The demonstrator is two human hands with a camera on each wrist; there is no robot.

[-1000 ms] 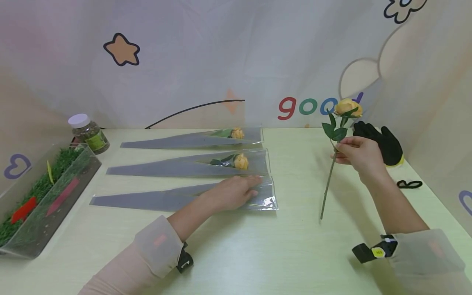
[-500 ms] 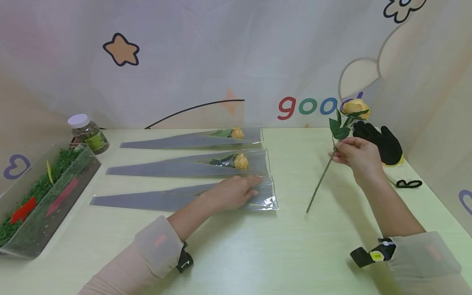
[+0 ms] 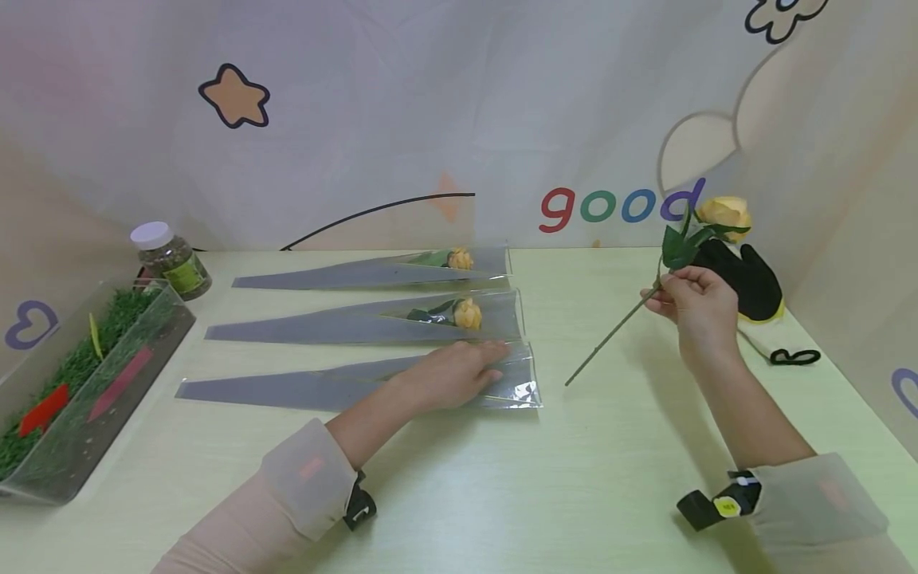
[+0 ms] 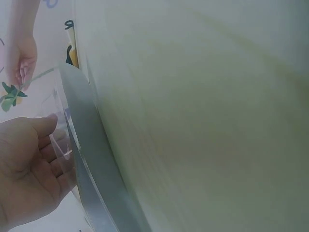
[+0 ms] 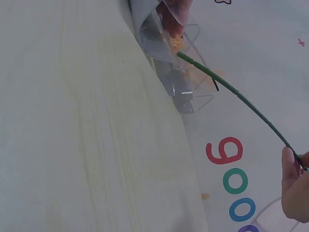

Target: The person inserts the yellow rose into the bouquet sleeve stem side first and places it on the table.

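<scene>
My right hand pinches the stem of a yellow rose just below its green leaves, above the table's right side. The rose leans right, and its bare stem slants down-left towards the nearest flower sleeve. My left hand holds the mouth end of this grey-backed, clear-fronted sleeve. In the left wrist view, the thumb touches the clear film and the fingers show through it. The right wrist view has the rose stem pointing at the raised sleeve mouth. Behind lie two sleeves, each with a yellow rose inside.
A clear box with artificial grass stands at the left, beside a jar with a white lid. At the right back lies a black glove with a yellow edge. A printed cloth backdrop rises behind the table.
The right hand has tilted the rose: its bloom has swung right and its stem tip up-left, closer to the nearest sleeve. The left hand has stayed in place.
</scene>
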